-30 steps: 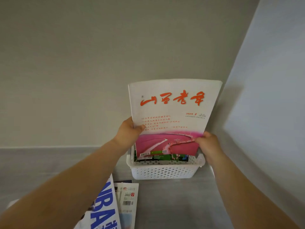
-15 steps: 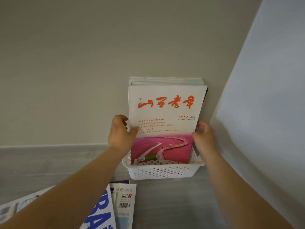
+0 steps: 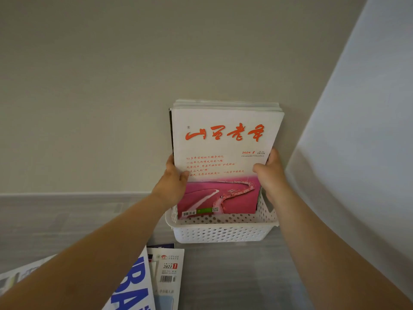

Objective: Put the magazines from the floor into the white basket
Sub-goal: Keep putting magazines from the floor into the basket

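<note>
- mag stands upright in basket, bottom edge inside, in front of stack that sits against wall.
- L hand pinches left edge at mid-height, thumb on cover, fingers behind. R hand does same on right edge. Both closed on mag.
- Handling: thin, light, floppy paper; glossy cover prob slippery. Two-edge hold at mid-height keeps it flat; a one-corner grip would likely let it sag.
- basket is perforated plastic w/ low walls. Mags stick out well above rim, so lean them back or they may tip fwd.
- Looks about seated; let go once it rests on stack.
- blue mag + 2021 mag lie overlapping on floor near basket. Take by spine edge, less flop.
</note>
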A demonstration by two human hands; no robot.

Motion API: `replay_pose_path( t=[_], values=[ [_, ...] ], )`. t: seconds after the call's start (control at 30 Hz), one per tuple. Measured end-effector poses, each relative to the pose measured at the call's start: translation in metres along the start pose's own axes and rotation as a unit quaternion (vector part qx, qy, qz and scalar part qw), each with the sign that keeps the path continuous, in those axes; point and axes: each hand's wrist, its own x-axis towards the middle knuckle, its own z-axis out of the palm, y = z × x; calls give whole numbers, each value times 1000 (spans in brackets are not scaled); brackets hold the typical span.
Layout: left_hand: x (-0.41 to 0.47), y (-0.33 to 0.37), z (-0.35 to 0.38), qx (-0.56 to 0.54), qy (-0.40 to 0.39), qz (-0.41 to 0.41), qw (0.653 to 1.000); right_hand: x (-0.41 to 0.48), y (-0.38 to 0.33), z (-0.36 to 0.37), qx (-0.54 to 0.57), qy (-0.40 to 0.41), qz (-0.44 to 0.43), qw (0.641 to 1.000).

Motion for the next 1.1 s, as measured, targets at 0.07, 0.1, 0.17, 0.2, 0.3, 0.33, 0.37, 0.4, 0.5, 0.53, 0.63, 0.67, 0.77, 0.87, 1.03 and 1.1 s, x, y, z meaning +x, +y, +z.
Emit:
replay_pose_path(
  t=[0.07,0.1,0.17,0.2,0.3,0.33,0.37,0.4,0.5,0.53,0.63,0.67,0.77,0.87,1.03,1.1],
  values=[
    [-1,-1,2,0,11,-1,1000,1,2,-4,-21,-13,-10,1000],
    [0,-1,3,-1,14,-1,1000,2,3,-5,-25,-13,-9,1000],
    [0,-1,4,-3,14,-2,1000,3,5,-6,-24,-12,-5,1000],
    [1,-1,3,-1,13,-3,1000,3,5,-6,-23,-10,-3,1000],
    [0,-3,-1,16,-2,5,1000,4,5,-4,-20,-9,-2,1000],
    [-1,-4,-4,22,-9,4,1000,3,5,-4,-20,-8,-2,1000],
    [-2,-5,-6,25,-16,-3,1000,1,4,-4,-21,-5,-2,1000],
    [-5,-6,-10,28,-20,-16,999,-2,4,-5,-20,-2,-4,1000],
    [-18,-13,-24,65,-3,-44,997,-21,1,-4,-24,11,-11,1000],
    [-25,-17,-31,85,7,-44,995,-30,0,-2,-30,11,-18,999],
    [-54,-33,-59,112,25,-44,992,-67,-3,6,-122,24,-50,991],
    [-66,-40,-71,113,30,-46,992,-82,-3,11,-166,35,-62,983],
    [-107,-67,-107,83,60,-76,992,-139,-3,32,-206,45,-114,971],
    [-154,-102,-142,52,97,-131,985,-195,7,59,-263,-37,-119,957],
    [-222,-170,-186,16,133,-215,967,-280,43,112,-395,-225,-81,887],
    [-238,-189,-200,6,137,-233,963,-305,54,132,-423,-260,-58,866]
  ],
)
